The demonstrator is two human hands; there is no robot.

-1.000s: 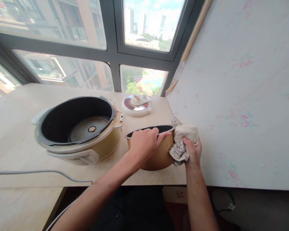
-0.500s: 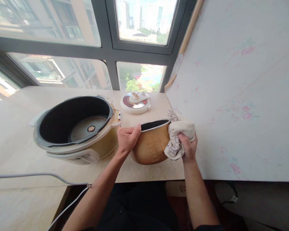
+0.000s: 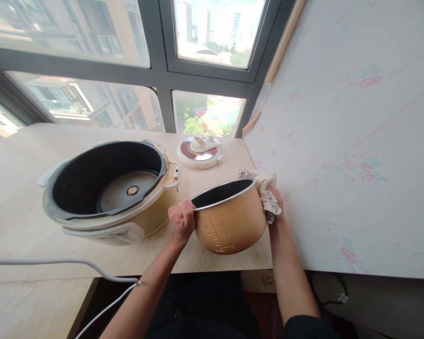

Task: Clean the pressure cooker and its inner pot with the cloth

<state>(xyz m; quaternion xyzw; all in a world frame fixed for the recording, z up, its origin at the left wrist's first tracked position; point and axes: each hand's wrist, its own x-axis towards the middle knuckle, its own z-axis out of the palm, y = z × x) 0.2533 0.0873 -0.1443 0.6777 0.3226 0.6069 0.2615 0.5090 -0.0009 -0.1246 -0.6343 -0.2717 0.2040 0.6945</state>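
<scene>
My left hand [image 3: 183,220] is closed on the near-left rim of a golden inner pot [image 3: 236,223] with a dark inside and measuring marks on its outer wall. The pot leans, its mouth turned up and away from me. My right hand [image 3: 276,202] grips a pale patterned cloth [image 3: 266,186] and presses it against the pot's right side; some of its fingers are hidden behind the cloth. To the left stands the open pressure cooker body [image 3: 144,219] with a black interior. Its round white lid [image 3: 199,151] lies on the counter behind the pot.
A grey cable [image 3: 56,262] crosses the light counter [image 3: 155,256] at the left front. Windows [image 3: 208,108] rise behind the counter, and a flower-patterned wall [image 3: 339,141] borders it on the right. A cardboard box [image 3: 257,281] sits below the front edge.
The pot has turned so its marks shifted left and more of its wall shows. My left hand moved slightly left and down, while the cloth slid further behind the right side.
</scene>
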